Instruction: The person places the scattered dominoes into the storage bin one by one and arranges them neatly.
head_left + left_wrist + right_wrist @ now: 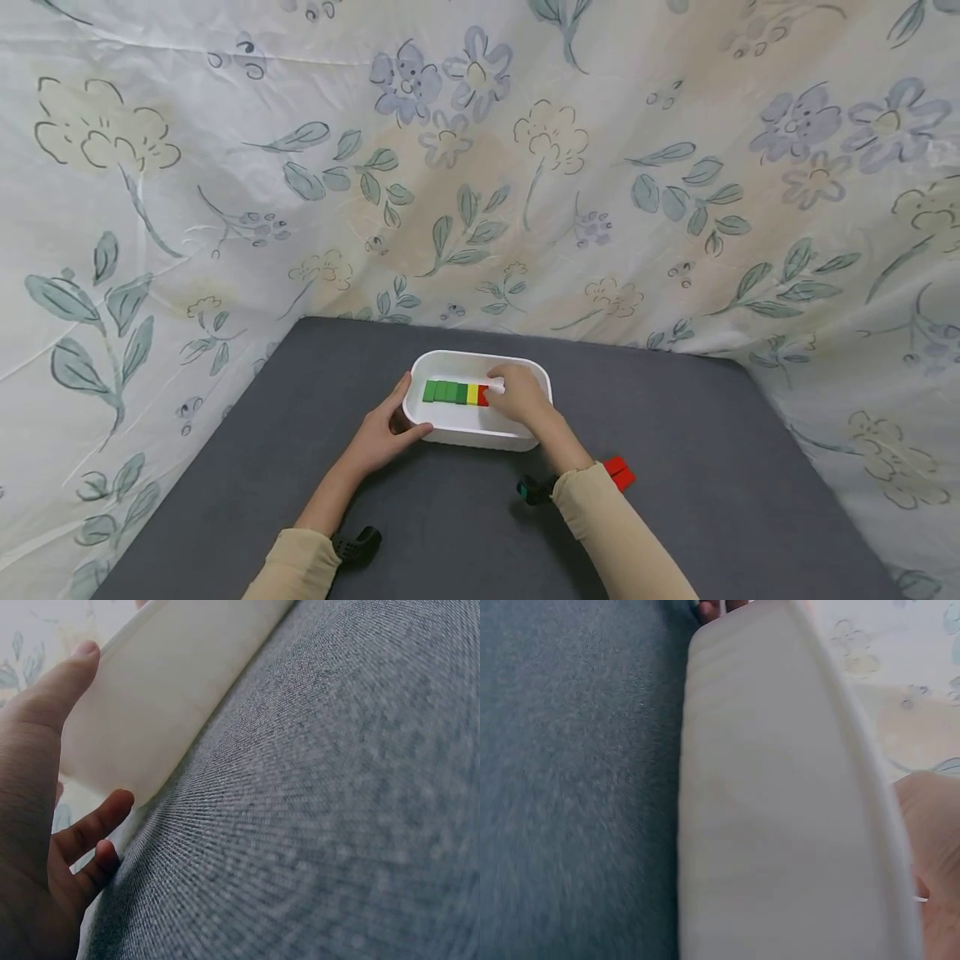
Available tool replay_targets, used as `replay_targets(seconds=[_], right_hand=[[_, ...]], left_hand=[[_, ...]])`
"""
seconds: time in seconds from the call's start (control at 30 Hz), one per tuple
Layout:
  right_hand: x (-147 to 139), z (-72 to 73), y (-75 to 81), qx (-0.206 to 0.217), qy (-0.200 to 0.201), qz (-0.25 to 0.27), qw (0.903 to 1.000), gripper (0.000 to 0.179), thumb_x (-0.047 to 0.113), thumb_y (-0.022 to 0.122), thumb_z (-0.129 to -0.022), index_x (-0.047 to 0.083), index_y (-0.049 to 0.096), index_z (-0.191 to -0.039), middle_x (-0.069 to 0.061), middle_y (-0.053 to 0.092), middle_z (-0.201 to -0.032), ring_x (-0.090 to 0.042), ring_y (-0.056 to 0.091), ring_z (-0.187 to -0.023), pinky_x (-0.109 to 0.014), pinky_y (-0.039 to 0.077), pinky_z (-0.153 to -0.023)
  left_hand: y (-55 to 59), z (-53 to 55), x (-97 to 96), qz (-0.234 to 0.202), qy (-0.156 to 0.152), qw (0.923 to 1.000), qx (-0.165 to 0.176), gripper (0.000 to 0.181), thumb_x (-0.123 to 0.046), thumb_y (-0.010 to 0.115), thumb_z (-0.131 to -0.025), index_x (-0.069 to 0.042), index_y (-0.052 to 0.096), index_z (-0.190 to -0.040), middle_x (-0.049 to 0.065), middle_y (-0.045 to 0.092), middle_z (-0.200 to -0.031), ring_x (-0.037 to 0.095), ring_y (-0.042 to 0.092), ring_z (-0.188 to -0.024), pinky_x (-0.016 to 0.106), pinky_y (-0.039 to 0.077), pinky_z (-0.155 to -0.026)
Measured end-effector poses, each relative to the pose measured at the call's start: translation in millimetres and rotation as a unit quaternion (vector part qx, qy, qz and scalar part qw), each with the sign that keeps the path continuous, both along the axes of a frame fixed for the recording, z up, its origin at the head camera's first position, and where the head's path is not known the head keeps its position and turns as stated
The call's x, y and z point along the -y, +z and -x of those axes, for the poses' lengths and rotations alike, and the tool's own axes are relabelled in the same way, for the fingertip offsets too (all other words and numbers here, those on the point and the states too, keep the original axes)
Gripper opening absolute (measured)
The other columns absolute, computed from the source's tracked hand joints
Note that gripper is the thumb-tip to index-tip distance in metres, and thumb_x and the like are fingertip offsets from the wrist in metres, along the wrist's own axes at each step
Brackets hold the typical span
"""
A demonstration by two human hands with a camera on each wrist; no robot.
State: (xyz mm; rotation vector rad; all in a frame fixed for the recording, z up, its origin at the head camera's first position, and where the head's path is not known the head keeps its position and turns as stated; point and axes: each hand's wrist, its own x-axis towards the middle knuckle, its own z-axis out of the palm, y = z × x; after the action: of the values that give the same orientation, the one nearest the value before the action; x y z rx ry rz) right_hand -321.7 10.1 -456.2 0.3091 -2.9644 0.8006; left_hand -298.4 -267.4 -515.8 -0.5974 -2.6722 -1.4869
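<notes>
A white plastic tub point(471, 437) rests on the dark table. Inside it, several green blocks point(444, 392), a yellow block point(472, 394) and a red block point(482, 396) lie side by side in a row. My left hand point(378, 437) holds the tub's left end, thumb at the front rim and fingers round the far side. In the left wrist view, the thumb lies along the tub's wall point(150, 697). Reaching over the front rim, my right hand point(521, 396) pinches the red block at the row's right end. The tub's wall hides most of this hand in the right wrist view.
Red blocks point(618, 472) lie on the table point(450, 525) beside my right forearm, partly covered by the sleeve. Flowered cloth point(480, 208) hangs behind the table and at its sides. A dark band point(357, 546) is on my left wrist.
</notes>
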Motion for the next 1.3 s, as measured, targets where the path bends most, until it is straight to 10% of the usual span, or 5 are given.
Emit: replay_targets(seconds=[0.5,1.13,1.3], right_hand=[[-67,-66.2,11.6,-0.161,-0.028,0.055,0.985,0.028,0.008,0.079,-0.093,0.001,0.077,-0.12,-0.015,0.074,-0.107,-0.031,0.063,-0.089,-0.043,0.048,-0.075],[-141,-131.9,-18.0,-0.214,-0.094,0.033,0.9717,0.027,0.002,0.084,-0.087,0.004,0.079,-0.114,-0.009,0.075,-0.102,-0.024,0.057,-0.079,-0.035,0.048,-0.069],[-151,-140.5,-26.3,-0.217,-0.107,0.039,0.9694,0.028,0.002,0.085,-0.086,0.003,0.08,-0.113,-0.012,0.074,-0.1,-0.023,0.055,-0.077,-0.03,0.043,-0.064]], left_hand=[[-0.7,1.5,-1.1,0.004,0.002,1.0,0.0,0.105,-0.04,0.085,-0.091,-0.013,0.022,-0.17,0.008,0.032,-0.173,0.017,0.059,-0.089,0.028,0.049,-0.078],[-6.0,0.5,-0.5,0.011,0.009,0.9999,0.003,0.105,-0.043,0.084,-0.091,-0.013,0.022,-0.17,0.007,0.029,-0.174,0.018,0.058,-0.092,0.029,0.049,-0.079],[-4.9,0.2,-0.6,0.004,0.006,1.0,0.001,0.104,-0.04,0.085,-0.092,-0.013,0.022,-0.17,0.011,0.046,-0.164,0.017,0.057,-0.087,0.028,0.048,-0.075]])
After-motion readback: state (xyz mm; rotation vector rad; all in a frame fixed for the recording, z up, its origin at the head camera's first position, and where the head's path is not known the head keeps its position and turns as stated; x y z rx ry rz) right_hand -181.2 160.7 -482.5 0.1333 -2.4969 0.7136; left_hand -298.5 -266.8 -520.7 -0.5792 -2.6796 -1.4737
